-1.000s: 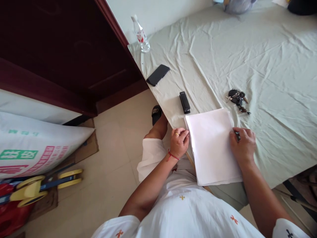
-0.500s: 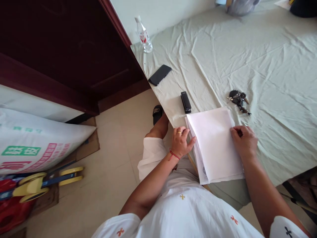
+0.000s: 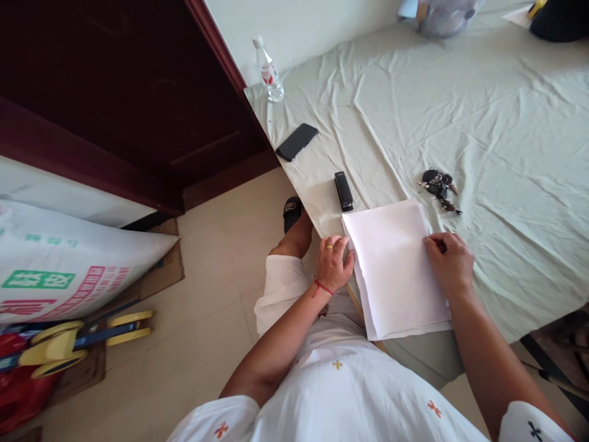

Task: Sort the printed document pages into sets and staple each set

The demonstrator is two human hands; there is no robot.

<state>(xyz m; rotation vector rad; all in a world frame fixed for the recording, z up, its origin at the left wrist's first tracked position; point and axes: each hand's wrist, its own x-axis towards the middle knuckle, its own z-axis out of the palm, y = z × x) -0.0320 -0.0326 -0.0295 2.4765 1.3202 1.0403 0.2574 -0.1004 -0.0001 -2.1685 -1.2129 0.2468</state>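
A stack of white paper sheets lies at the front edge of the cloth-covered table, its sheets nearly lined up. At its left edge is my left hand, fingers loosely bent and touching the sheets, thumb apart from them. It wears a ring and a red string bracelet. My right hand has thumb and forefinger pinched together at the stack's right edge; their tips meet the paper. Just beyond the stack's top left corner lies a black stapler. A bunch of keys rests past the top right corner.
A black phone lies near the table's left edge, with a clear plastic bottle upright behind it. A bag-like bundle and a black cap-like object are at the back. On the floor at left are a white sack and a yellow-wheeled toy.
The top sheet, which stood askew and lifted on the left, now lies more evenly over the others. Both hands have shifted slightly left with the stack.
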